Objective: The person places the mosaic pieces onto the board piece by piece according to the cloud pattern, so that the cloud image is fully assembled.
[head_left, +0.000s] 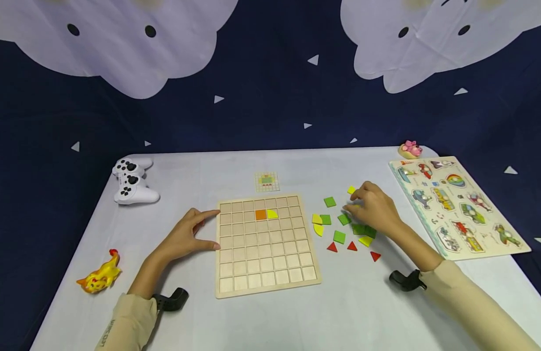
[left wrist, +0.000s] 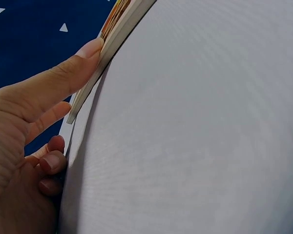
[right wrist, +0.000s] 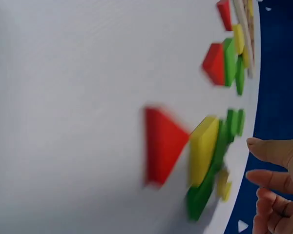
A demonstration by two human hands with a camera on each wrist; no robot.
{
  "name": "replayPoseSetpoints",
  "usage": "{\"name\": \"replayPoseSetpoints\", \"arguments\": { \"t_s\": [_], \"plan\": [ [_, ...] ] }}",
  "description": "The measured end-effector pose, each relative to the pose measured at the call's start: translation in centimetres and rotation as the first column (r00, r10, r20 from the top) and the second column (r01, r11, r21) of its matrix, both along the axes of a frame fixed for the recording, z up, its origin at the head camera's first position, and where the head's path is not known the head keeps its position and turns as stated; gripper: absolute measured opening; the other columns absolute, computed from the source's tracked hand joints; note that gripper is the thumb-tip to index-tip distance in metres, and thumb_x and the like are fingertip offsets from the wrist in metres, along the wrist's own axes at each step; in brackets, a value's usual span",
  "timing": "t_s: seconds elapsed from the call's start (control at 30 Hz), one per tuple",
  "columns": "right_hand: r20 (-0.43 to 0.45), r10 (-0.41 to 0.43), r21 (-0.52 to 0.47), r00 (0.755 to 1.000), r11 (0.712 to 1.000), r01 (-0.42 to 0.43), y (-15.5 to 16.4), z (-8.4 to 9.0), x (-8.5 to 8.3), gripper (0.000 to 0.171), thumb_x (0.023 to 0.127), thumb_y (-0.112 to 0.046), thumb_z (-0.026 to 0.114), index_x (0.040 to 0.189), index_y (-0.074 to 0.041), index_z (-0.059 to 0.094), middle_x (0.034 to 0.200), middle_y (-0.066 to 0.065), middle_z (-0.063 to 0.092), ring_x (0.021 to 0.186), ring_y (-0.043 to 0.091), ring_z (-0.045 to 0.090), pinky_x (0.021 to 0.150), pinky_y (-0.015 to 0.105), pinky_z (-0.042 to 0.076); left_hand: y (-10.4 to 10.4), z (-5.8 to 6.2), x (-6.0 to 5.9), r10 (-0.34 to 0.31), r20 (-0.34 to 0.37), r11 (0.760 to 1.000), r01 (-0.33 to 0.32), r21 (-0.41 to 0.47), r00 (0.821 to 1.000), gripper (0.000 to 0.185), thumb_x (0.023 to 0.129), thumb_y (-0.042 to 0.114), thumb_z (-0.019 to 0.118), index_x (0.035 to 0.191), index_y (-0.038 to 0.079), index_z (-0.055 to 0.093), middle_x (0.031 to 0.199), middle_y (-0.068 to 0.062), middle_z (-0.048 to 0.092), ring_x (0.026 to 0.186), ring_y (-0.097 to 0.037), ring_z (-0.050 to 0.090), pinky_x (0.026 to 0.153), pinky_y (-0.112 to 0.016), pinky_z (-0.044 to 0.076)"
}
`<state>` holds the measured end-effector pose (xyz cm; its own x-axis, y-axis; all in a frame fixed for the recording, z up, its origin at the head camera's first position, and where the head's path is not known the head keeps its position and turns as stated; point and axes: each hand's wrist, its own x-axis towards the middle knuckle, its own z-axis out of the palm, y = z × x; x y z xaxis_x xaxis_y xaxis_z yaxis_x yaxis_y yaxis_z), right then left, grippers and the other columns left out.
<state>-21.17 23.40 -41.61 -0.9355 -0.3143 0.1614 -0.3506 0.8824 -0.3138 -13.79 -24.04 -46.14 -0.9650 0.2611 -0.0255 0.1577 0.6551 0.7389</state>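
Observation:
A wooden grid board [head_left: 270, 265] lies on the white table, with an orange square [head_left: 261, 214] and a yellow quarter-circle piece [head_left: 272, 213] in its cells. My left hand [head_left: 184, 236] touches the board's left edge with spread thumb and forefinger; the left wrist view shows the thumb [left wrist: 63, 78] against the rim. Over the loose pieces right of the board hovers my right hand [head_left: 375, 207], thumb and forefinger apart with nothing between them. Nearest its fingers are a yellow piece [head_left: 351, 189] and a green square [head_left: 344, 219]. Red triangles [head_left: 351, 246] and more green and yellow pieces lie closer to me.
Behind the board lies a small pattern card [head_left: 267, 181]. A white game controller [head_left: 134, 180] and a yellow toy animal [head_left: 100, 274] are at left. At right sit a picture puzzle board [head_left: 459, 207] and a small pink figurine [head_left: 410, 149]. A dark blue cloth hangs behind the table.

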Motion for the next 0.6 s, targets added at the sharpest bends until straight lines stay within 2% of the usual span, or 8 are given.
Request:
{"name": "replayPoseSetpoints", "arguments": {
  "t_s": [0.13, 0.23, 0.47, 0.6],
  "plan": [
    [0.016, -0.073, 0.054, 0.997, 0.996, 0.072, 1.3, -0.2, 0.3, 0.035, 0.081, -0.029, 0.08, 0.09, 0.003, 0.071, 0.092, 0.015, 0.056, 0.082, 0.029, 0.053, 0.066, 0.047, 0.049, 0.0, 0.0, 0.0, 0.004, 0.006, 1.0, -0.004, 0.0, 1.0, 0.089, 0.067, 0.037, 0.092, 0.143, 0.014, 0.054, 0.089, -0.005, 0.036, 0.078, -0.017, 0.036, 0.07, -0.031, 0.033],
    [0.047, -0.092, 0.073, 0.995, 0.993, 0.088, 1.8, -0.4, 0.3, 0.035, 0.083, -0.029, 0.079, 0.09, 0.004, 0.071, 0.093, 0.017, 0.056, 0.084, 0.031, 0.054, 0.068, 0.049, 0.049, 0.0, 0.0, 0.0, 0.004, 0.009, 1.0, -0.004, 0.004, 1.0, 0.089, 0.066, 0.036, 0.092, 0.143, 0.013, 0.054, 0.089, -0.005, 0.036, 0.078, -0.017, 0.035, 0.07, -0.031, 0.032],
    [0.09, -0.055, 0.037, 0.994, 0.998, 0.051, 2.1, -0.7, 0.0, 0.023, 0.085, -0.013, 0.073, 0.096, 0.007, 0.073, 0.094, 0.019, 0.057, 0.09, 0.034, 0.054, 0.077, 0.052, 0.048, 0.0, 0.0, 0.0, 0.008, 0.012, 1.0, -0.008, 0.003, 1.0, 0.089, 0.066, 0.036, 0.092, 0.143, 0.014, 0.054, 0.09, -0.006, 0.036, 0.079, -0.017, 0.035, 0.071, -0.031, 0.032],
    [0.076, -0.031, 0.026, 0.997, 0.999, 0.029, 2.0, -1.0, -0.1, 0.027, 0.085, -0.013, 0.072, 0.101, 0.009, 0.073, 0.095, 0.018, 0.057, 0.091, 0.033, 0.054, 0.079, 0.052, 0.048, 0.0, 0.1, 0.0, 0.006, 0.008, 1.0, -0.006, -0.001, 1.0, 0.089, 0.067, 0.036, 0.092, 0.143, 0.014, 0.054, 0.089, -0.006, 0.036, 0.079, -0.017, 0.035, 0.07, -0.031, 0.032]
  ]
}}
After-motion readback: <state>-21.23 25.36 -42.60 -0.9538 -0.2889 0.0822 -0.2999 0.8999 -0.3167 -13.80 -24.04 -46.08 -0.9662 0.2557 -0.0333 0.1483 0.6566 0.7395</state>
